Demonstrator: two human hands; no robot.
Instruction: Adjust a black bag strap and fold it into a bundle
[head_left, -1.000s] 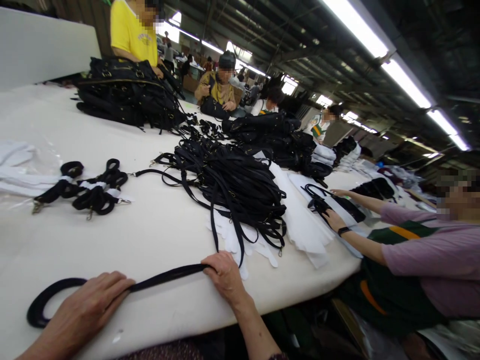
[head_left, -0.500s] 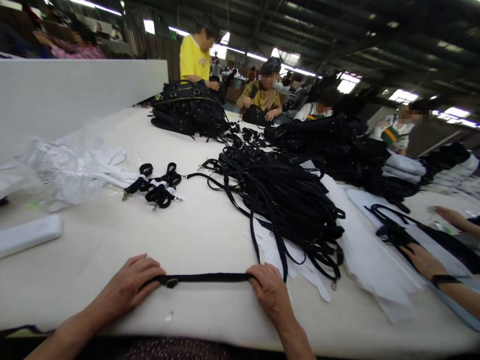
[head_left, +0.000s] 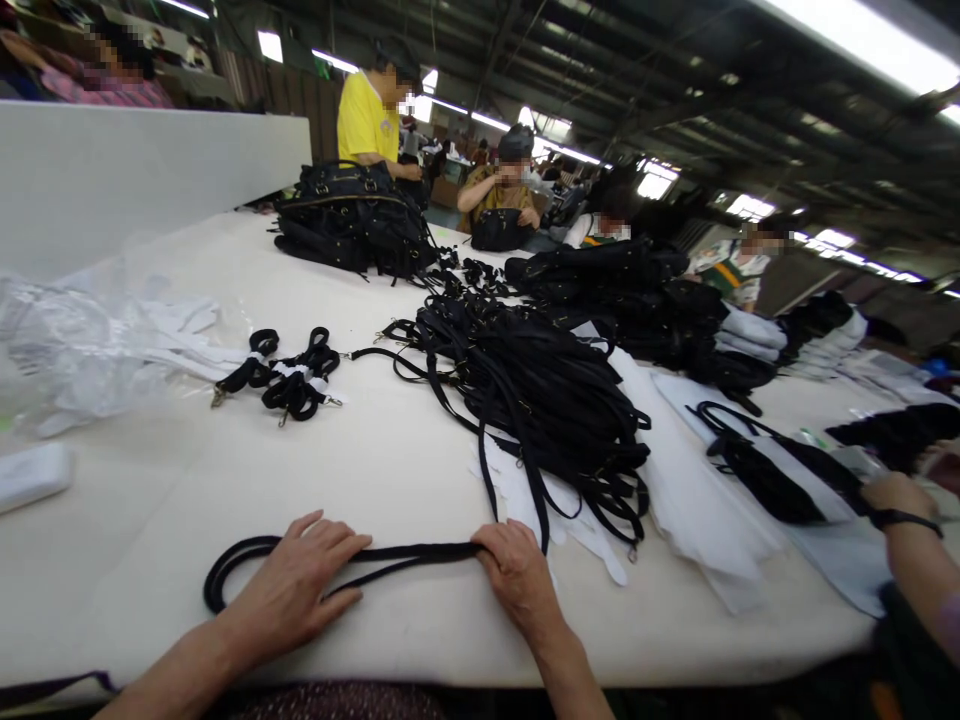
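Left hand lies flat with fingers spread, pinning a black strap to the white table near its front edge; it presses rather than grasps. Right hand has its fingers curled over the strap's other end, pinching it against the tabletop. The strap runs doubled between the two hands and loops out past the left hand.

To do this well, I'd say: keep both layers flat and aligned, keep tension even, no twist before the next fold (a twist would make the bundle bulge).

Material looks like flat woven webbing, matte, limp. The big strap pile behind is the same stuff, with small metal clips. Finished bundles are coiled and banded in white. Crinkly clear plastic bags sit at left. A co-worker's hand works at right, well apart.
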